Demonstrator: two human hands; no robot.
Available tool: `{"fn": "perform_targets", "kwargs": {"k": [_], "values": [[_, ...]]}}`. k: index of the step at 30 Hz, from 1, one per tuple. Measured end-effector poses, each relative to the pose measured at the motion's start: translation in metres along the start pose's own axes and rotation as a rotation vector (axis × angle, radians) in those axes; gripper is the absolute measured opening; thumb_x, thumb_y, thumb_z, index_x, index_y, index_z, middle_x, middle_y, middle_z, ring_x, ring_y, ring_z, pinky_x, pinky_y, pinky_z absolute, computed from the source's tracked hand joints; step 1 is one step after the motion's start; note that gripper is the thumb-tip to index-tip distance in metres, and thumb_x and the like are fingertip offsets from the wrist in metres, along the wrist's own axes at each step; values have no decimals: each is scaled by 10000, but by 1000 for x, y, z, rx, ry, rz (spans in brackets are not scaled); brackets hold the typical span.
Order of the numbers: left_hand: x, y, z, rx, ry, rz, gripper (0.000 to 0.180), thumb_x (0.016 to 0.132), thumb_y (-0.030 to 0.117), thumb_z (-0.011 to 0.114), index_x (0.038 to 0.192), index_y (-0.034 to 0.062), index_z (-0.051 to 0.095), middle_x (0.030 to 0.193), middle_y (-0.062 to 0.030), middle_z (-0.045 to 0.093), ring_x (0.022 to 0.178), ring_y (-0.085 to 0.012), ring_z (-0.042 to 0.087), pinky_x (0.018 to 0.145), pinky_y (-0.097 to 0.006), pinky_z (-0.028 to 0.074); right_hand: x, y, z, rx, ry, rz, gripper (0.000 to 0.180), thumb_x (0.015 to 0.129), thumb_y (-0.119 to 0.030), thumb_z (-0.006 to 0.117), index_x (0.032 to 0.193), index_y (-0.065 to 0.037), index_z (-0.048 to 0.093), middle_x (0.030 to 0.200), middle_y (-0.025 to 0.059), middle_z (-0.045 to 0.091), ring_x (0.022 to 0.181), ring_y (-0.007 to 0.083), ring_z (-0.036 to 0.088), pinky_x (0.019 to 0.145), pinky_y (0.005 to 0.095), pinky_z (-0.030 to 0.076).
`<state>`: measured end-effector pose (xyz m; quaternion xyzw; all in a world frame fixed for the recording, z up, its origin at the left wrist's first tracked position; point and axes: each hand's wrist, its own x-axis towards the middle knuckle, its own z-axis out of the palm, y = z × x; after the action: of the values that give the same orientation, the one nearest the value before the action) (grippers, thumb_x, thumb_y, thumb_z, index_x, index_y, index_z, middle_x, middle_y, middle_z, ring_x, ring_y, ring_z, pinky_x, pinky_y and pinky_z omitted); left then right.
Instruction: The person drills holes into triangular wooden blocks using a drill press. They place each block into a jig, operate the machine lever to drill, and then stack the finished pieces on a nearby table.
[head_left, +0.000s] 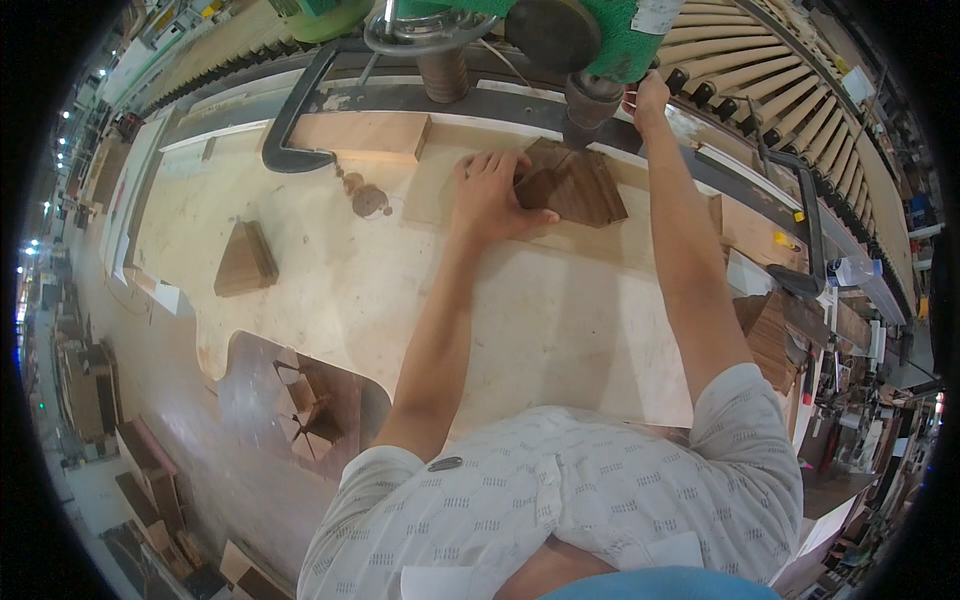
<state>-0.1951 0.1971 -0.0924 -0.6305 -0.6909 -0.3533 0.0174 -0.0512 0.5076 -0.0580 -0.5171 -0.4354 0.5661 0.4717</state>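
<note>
My left hand grips the left end of a dark brown wooden block, its thumb along the near side and its fingers at the far side. The block lies against a fence on the pale plywood table, under the chuck of a green drill press. Any bit at the block is hard to make out. Beyond the block, my right hand is raised beside the drill head with its fingers curled. What they close on is mostly hidden by the hand and machine.
A wedge-shaped wooden block stands at the table's left. Black clamps hold light wood at the back. More brown blocks are stacked at right; several pieces lie below the table's cut-out. A roller conveyor runs behind.
</note>
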Motion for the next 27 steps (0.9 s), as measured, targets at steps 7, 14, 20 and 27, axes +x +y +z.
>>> {"fn": "perform_targets", "kwargs": {"k": [7,14,20,27], "values": [[3,1,0,2,-9,7,805,538,598,928,1140,145,643,1100,-34,685,1145,-289,606,1072,-471,346,-1,-2,8,-71,-54,49,378,1016,-299,368,876,-88,649,719,62,657,562,160,547,510,352,431],[-2,-1,-5,4,-16,-40,834,541,614,923,1159,136,633,1099,-28,676,1141,-292,601,1088,-487,334,7,9,26,-65,-313,24,313,1020,-354,550,826,-109,535,691,20,512,560,143,448,485,342,335],[11,9,3,-9,-74,11,850,545,613,923,1174,128,622,1136,-34,662,1154,-302,588,1097,-495,328,108,63,1,-158,-454,-201,324,995,-388,617,837,-127,506,736,16,445,567,152,425,464,344,273],[5,-1,-3,-7,-38,-8,824,537,596,930,1144,128,629,1113,-43,652,1144,-308,590,1088,-485,350,29,22,26,11,-324,39,326,1043,-389,505,926,-90,561,789,60,532,578,170,496,479,347,338]]}}
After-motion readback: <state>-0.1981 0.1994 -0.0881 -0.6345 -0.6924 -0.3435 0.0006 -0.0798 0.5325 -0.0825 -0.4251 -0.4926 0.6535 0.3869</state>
